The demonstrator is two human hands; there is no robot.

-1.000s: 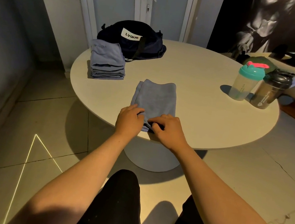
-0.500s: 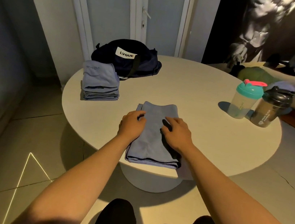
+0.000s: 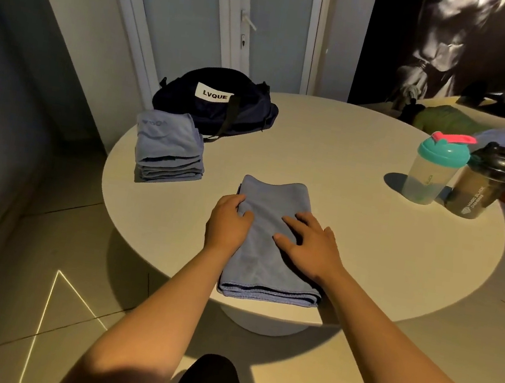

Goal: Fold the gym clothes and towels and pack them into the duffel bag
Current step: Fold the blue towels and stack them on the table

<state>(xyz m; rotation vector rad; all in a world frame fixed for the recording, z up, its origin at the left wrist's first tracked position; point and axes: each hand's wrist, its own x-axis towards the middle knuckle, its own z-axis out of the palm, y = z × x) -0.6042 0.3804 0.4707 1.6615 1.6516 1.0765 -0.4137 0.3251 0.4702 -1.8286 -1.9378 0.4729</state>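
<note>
A folded blue towel lies on the round table by its near edge. My left hand sits on the towel's left edge, thumb on top and fingers curled over the side. My right hand presses flat on the right half with its fingers spread. A stack of folded blue towels and clothes stands at the table's left. Just behind the stack lies the dark duffel bag with a white LVQUE label; I cannot tell whether it is zipped.
Two shaker bottles stand at the table's right: a clear one with a teal lid and a black one. A white door is behind the bag. Tiled floor surrounds the table's pedestal.
The towel's near end was folded away from me and the towel now lies flat, doubled. Both hands slid from its near edge up onto its middle, the right one spreading flat.
</note>
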